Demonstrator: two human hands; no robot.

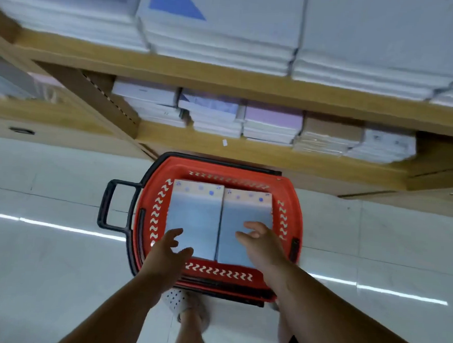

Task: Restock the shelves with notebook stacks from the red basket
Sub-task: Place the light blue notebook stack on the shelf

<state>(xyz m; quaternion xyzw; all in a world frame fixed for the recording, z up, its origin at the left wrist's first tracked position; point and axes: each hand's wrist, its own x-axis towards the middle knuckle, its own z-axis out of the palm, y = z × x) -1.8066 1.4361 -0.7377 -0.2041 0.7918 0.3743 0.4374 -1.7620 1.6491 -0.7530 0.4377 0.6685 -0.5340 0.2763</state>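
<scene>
While both hands, left (170, 243) and right (259, 239), hover spread and empty over the red plastic basket (214, 271), the pale-blue notebook stacks (220, 219) await gripping next.

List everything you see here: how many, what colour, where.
basket: one, red, on the floor below the shelves
basket handle: one, black, sticking out on the left
notebook stacks: two, blue, side by side in the basket
shelf boards: two, tan wood, above the basket
lower piles: five, white, lilac and brown, lower shelf
upper piles: several, white, upper shelf
floor: pale grey tiles
shoe: one, white with holes, by the basket's near side
left hand: open, over the left stack
right hand: open, over the right stack
</scene>
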